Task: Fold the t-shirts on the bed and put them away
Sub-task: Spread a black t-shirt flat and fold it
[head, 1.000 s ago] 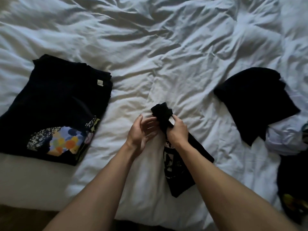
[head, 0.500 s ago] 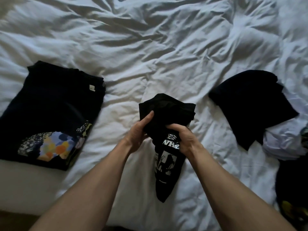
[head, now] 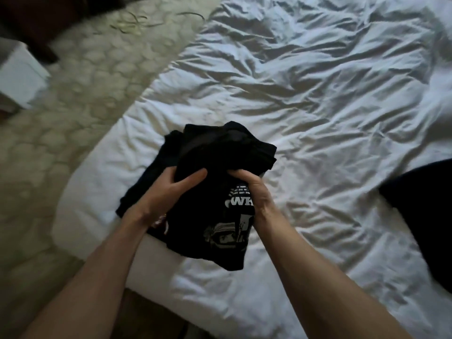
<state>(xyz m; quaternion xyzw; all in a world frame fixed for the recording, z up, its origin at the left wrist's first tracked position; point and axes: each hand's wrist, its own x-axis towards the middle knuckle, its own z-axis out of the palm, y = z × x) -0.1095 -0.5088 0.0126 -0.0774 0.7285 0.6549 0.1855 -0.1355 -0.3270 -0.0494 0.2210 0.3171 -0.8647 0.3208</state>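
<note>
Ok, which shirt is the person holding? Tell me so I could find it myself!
Start at the big bed with the rumpled white duvet and go to its near left corner. There the left hand and right hand both grip a black t-shirt above a folded dark pile. Only this shirt shows a white printed picture and letters; the dark garment at the right edge looks plain.

Rumpled duvet (head: pixel 318 106) lying open beyond; folded dark stack (head: pixel 151 177) blocking left, black garment (head: pixel 420 204) crowding right.
</note>
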